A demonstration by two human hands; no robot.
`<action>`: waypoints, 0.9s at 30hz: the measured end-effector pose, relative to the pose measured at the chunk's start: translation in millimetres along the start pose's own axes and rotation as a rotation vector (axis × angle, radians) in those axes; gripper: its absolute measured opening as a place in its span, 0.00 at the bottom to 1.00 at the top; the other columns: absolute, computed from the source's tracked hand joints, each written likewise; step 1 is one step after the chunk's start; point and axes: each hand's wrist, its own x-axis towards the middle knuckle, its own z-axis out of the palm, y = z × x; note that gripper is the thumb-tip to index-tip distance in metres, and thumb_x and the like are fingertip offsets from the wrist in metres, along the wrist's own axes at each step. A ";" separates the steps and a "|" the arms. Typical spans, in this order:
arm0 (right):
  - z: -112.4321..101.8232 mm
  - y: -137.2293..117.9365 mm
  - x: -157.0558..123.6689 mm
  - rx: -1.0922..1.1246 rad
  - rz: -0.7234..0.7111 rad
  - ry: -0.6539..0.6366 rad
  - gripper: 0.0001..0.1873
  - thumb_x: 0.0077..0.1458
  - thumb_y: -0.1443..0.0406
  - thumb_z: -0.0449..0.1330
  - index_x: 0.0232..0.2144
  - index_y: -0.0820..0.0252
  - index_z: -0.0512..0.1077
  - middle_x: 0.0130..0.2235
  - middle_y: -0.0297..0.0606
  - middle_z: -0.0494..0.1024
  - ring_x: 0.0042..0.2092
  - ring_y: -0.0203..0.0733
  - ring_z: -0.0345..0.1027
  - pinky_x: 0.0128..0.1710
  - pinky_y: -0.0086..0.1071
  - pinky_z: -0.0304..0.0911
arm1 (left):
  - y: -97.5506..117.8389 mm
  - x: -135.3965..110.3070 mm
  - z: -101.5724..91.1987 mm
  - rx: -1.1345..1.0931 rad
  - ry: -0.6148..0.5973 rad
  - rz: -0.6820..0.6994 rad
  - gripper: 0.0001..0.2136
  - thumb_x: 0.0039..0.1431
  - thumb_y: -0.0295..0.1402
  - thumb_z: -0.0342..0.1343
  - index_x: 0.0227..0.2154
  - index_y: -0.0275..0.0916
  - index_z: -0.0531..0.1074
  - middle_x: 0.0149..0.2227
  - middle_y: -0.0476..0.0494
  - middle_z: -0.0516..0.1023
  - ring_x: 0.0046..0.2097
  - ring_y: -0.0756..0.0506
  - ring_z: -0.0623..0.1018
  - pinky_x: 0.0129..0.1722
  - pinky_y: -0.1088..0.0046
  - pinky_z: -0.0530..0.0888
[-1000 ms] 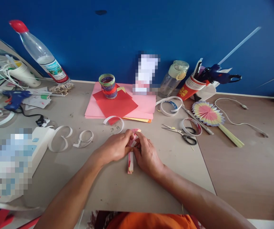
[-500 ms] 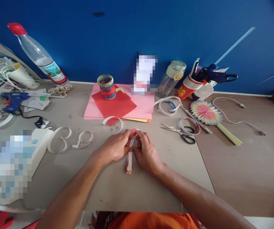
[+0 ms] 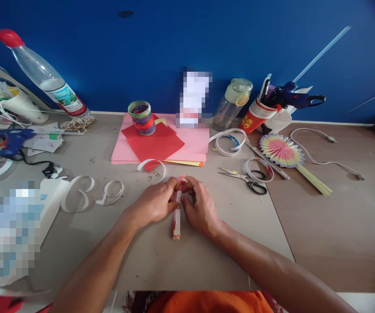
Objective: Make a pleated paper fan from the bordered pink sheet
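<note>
A narrow folded paper strip [image 3: 177,224], white on top with pink and red edges, lies lengthwise on the table before me. My left hand [image 3: 157,200] pinches its left side, the thumb pressed against the middle and the fingers near the far end. At that far end, which is pink and red, the curled fingers of my right hand [image 3: 202,204] hold the paper. The right thumb sits beside the strip's right edge. My fingertips partly hide the far end. Just beyond my hands is a curled white strip [image 3: 163,167].
Scissors [image 3: 246,179] and tape rolls lie to the right, near a pleated paper fan [image 3: 281,152]. Behind are red paper [image 3: 166,150], a decorated cup [image 3: 143,119], a bottle [image 3: 231,106] and a red paper cup [image 3: 254,119]. A blue glue gun [image 3: 14,141] lies left.
The right fingers and thumb have shifted slightly at the strip's far end, and the thumb is a little farther up. My left hand keeps its grip. The camera view has shifted slightly.
</note>
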 end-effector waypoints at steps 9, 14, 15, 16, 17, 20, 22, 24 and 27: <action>2.1 0.6 2.9 -0.017 0.007 -0.020 0.29 0.45 0.74 0.52 0.52 0.58 0.60 0.40 0.40 0.75 0.42 0.46 0.65 0.44 0.42 0.61 | -2.6 1.7 3.6 -0.021 0.014 0.016 0.12 0.52 0.31 0.55 0.38 0.44 0.60 0.29 0.53 0.71 0.30 0.46 0.73 0.26 0.73 0.59; 2.0 1.9 2.9 0.004 0.017 -0.001 0.27 0.47 0.73 0.51 0.51 0.59 0.60 0.34 0.36 0.73 0.40 0.44 0.66 0.44 0.40 0.60 | -1.2 1.8 3.1 -0.010 0.012 0.009 0.11 0.51 0.32 0.55 0.37 0.44 0.61 0.28 0.53 0.70 0.29 0.46 0.72 0.26 0.73 0.58; 1.8 2.1 2.7 0.010 0.013 0.007 0.26 0.48 0.73 0.51 0.51 0.59 0.59 0.33 0.36 0.73 0.39 0.44 0.66 0.43 0.40 0.60 | -0.9 1.8 2.9 -0.009 0.011 0.003 0.11 0.50 0.32 0.56 0.36 0.44 0.61 0.28 0.53 0.70 0.29 0.46 0.72 0.26 0.73 0.58; 1.6 2.2 2.4 0.012 0.006 0.014 0.26 0.48 0.73 0.51 0.51 0.60 0.59 0.33 0.36 0.73 0.39 0.44 0.66 0.43 0.40 0.60 | -0.6 1.9 2.7 -0.009 0.011 -0.001 0.12 0.50 0.32 0.56 0.36 0.44 0.61 0.28 0.53 0.70 0.29 0.46 0.72 0.26 0.73 0.58; 1.6 2.3 2.3 0.010 -0.003 0.017 0.26 0.48 0.73 0.51 0.51 0.60 0.59 0.33 0.36 0.73 0.39 0.44 0.66 0.43 0.40 0.60 | -0.4 1.9 2.6 -0.010 0.011 -0.003 0.12 0.49 0.32 0.57 0.36 0.44 0.61 0.28 0.53 0.70 0.29 0.46 0.72 0.26 0.73 0.58; 2.3 3.0 2.1 -0.014 -0.021 0.020 0.26 0.48 0.74 0.50 0.52 0.59 0.58 0.32 0.35 0.72 0.37 0.43 0.67 0.41 0.39 0.60 | -0.3 1.9 2.7 -0.012 0.013 -0.001 0.13 0.49 0.32 0.57 0.36 0.44 0.60 0.28 0.54 0.70 0.29 0.47 0.71 0.26 0.73 0.58; 3.7 3.8 2.1 -0.033 -0.020 0.021 0.26 0.49 0.74 0.50 0.52 0.59 0.57 0.32 0.35 0.73 0.37 0.43 0.67 0.40 0.38 0.60 | -0.6 2.0 2.9 -0.010 0.016 0.001 0.12 0.49 0.32 0.57 0.36 0.44 0.60 0.28 0.54 0.70 0.29 0.47 0.71 0.26 0.73 0.59; 5.3 4.6 2.2 -0.055 -0.019 0.020 0.26 0.49 0.74 0.50 0.53 0.60 0.57 0.33 0.36 0.73 0.37 0.43 0.67 0.40 0.38 0.60 | -0.8 2.1 3.1 -0.004 0.016 0.000 0.13 0.49 0.32 0.57 0.36 0.44 0.60 0.28 0.54 0.70 0.29 0.47 0.71 0.26 0.73 0.59; 6.7 5.2 2.8 -0.079 -0.022 -0.002 0.26 0.50 0.74 0.50 0.53 0.61 0.58 0.34 0.37 0.74 0.37 0.43 0.67 0.40 0.39 0.60 | -0.4 1.9 3.1 0.000 0.012 -0.003 0.13 0.49 0.33 0.57 0.36 0.44 0.60 0.28 0.54 0.70 0.29 0.46 0.71 0.26 0.73 0.59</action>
